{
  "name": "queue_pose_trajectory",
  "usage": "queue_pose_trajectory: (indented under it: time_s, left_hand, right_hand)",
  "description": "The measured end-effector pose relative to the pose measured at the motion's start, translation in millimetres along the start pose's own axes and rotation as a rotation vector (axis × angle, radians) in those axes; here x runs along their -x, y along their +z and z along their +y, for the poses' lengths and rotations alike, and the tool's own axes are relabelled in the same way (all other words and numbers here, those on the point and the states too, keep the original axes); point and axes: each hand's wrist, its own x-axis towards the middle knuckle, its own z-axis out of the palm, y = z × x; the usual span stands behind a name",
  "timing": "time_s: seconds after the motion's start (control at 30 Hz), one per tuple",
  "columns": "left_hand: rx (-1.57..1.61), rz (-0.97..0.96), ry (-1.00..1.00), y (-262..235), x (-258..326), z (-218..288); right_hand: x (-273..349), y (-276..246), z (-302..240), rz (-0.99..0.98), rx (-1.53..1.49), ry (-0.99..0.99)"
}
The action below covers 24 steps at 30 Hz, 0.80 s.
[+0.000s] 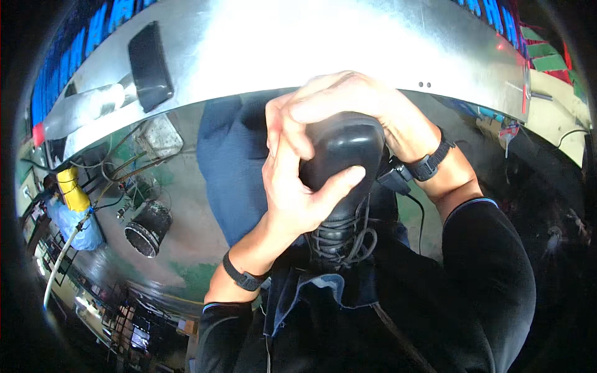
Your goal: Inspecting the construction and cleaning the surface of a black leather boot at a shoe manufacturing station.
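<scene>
A bright metal sheet (298,43) arches above a wet floor (186,248).

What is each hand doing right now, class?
Left hand: closed on the black boot.
Right hand: closed over the boot's toe.

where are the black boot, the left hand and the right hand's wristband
black boot (343,146): head view, on the glossy toe cap
left hand (289,199): head view, on the palm below the thumb
right wristband (431,163): head view, on the black strap across the wrist
</scene>
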Motion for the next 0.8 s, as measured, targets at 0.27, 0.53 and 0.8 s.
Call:
queue_pose_trajectory:
  time_s: [0.27,0.53,0.8]
  left_hand:
    - [0.102,-0.208,-0.173,-22,-6,7]
    - [0.162,0.037,-0.094,-10,8,-1]
    - [0.437,0.025,-0.220,-13,14,-7]
  right_hand:
    - [-7,-3,-2,0.097,0.141,-0.343]
    - [14,14,14,0.347,0.177,-0.312]
    - [15,10,45,0.425,0.176,-0.458]
